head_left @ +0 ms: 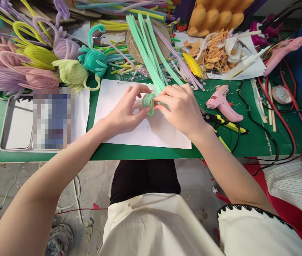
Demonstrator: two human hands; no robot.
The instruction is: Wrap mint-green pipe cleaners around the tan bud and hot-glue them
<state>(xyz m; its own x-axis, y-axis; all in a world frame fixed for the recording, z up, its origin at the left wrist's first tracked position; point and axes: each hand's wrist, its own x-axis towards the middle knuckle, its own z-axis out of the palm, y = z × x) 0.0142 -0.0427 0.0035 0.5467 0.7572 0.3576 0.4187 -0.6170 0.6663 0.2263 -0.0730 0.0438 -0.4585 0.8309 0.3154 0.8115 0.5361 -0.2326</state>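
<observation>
A bundle of mint-green pipe cleaners (147, 46) fans out from a small wound green ball (148, 103) that rests over a white sheet of paper (145, 133). My left hand (125, 110) pinches the ball from the left with thumb and fingers. From the right, my right hand (179, 106) grips the same ball, fingers curled over its top. The bundle's long ends point away from me toward the back of the green table (252, 142).
Finished pipe-cleaner flowers in purple, pink, yellow and teal (33, 60) lie at back left. A metal tray (15, 124) sits front left. A pink glue gun (222, 103), yellow-handled pliers (224, 122) and red and black cables (286, 117) lie right. Paper scraps (215, 53) pile behind.
</observation>
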